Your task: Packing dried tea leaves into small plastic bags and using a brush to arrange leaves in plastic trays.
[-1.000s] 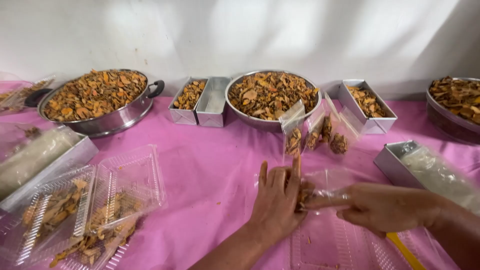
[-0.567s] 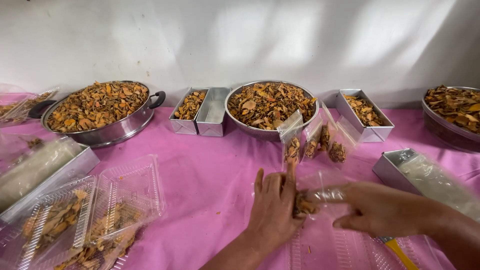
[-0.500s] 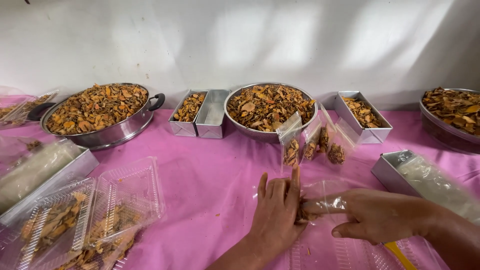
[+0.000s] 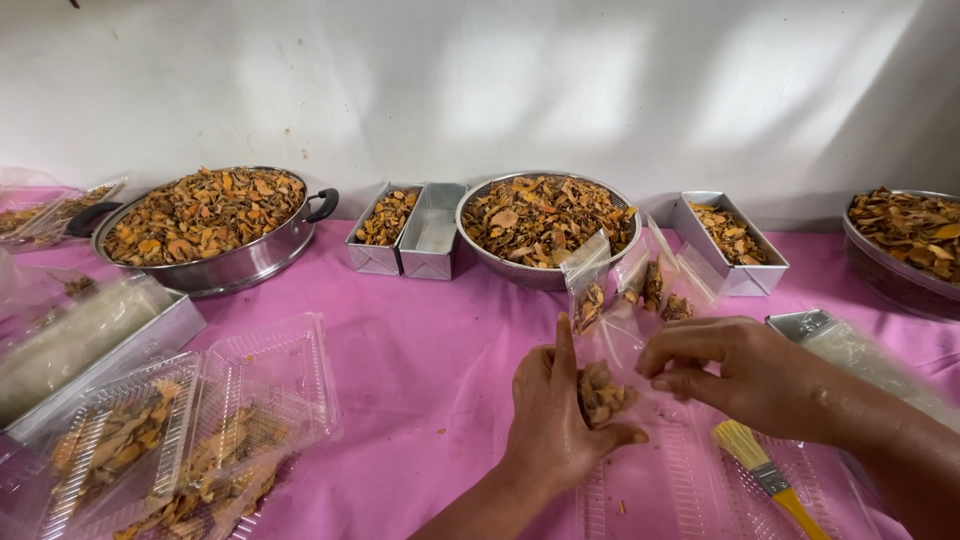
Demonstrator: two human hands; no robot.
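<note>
Left hand: left hand (image 4: 552,420) at 6 o'clock, fingers up toward 12, thumb out toward 3, clamped around the lower end of the small clear bag (image 4: 610,385).
Right hand: right hand (image 4: 735,372) reaches in from 4 o'clock, knuckles up, fingertips pinched on the bag's upper film.
Bag axis: long axis roughly 12 to 6, open end toward 12, slightly tilted.
Bag look: see-through plastic, a clump of dried orange-brown chips low inside.
Bag place: between both hands, above the pink worktop (image 4: 430,380).
At 12: three filled bags (image 4: 640,285) standing before a round metal bowl (image 4: 545,225) of chips.
At 5: yellow-bristled brush (image 4: 765,475).
At 8: clear clamshell trays (image 4: 190,440).
</note>
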